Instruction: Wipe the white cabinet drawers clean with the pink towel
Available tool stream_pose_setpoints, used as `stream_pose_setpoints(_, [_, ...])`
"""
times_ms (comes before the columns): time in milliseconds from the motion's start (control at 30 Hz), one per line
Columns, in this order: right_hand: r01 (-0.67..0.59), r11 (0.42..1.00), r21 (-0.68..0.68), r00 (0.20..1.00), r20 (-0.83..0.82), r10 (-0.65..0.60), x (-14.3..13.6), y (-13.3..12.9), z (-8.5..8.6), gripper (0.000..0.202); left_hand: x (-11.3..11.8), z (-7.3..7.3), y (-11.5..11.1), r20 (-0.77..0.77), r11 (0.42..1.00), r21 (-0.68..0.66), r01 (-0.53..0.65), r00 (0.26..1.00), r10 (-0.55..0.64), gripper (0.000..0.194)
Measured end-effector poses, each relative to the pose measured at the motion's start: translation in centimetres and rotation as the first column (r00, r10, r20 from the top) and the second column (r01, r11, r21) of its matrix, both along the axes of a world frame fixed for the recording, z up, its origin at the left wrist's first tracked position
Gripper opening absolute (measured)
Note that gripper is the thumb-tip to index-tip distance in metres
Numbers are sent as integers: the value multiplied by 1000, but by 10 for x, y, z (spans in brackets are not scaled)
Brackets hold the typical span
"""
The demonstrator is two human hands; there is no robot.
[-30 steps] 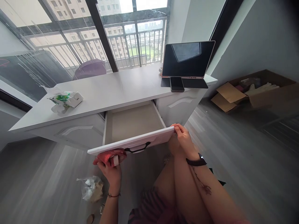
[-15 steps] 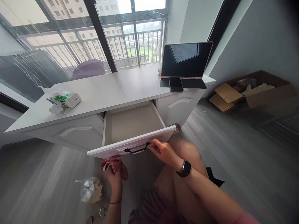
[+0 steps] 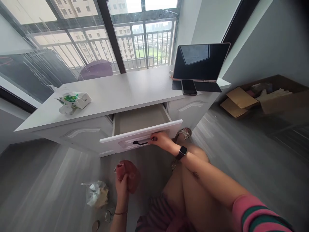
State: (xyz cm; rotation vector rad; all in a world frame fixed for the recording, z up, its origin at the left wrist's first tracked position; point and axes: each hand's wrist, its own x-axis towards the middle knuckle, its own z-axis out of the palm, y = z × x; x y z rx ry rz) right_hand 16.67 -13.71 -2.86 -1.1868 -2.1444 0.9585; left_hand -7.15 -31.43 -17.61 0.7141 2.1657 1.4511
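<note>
Half open beneath the long white desk (image 3: 116, 91), the white panelled drawer (image 3: 125, 138) seems mid-slide, its curved black handle (image 3: 138, 143) clasped by the right hand (image 3: 162, 140), where control calls for even pressure, while the left hand (image 3: 122, 185) clutches a crumpled red cloth (image 3: 132, 176) below.

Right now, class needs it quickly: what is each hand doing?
Left hand: closed on a red cloth.
Right hand: fingers curled at the black drawer handle.

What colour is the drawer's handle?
The handle is black, seen best in the head view.
</note>
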Motion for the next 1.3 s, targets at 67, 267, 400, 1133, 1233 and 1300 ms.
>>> stream_pose_setpoints(67, [9,1000,-4,1000,21,-9,-7,19,3,23,3,9,-2,185,999,-18,-32,982,34,43])
stream_pose_setpoints(267, [20,999,-31,998,52,-18,-22,68,4,23,14,25,-6,390,995,43,-89,919,65,51])
stream_pose_setpoints(400, [55,998,11,998,37,-55,-29,92,-5,25,19,30,-2,423,993,88,-77,905,32,61])
stream_pose_setpoints(1133, [-51,993,104,983,181,31,-63,32,8,44,60,91,28,753,965,238,-114,649,-109,43])
stream_pose_setpoints(1233, [-85,995,53,995,56,82,-67,-20,5,43,65,98,26,759,948,291,-127,634,-148,39])
stream_pose_setpoints(1300, [-96,995,-4,995,-31,96,-64,-49,0,44,66,100,23,769,939,311,-149,620,-156,36])
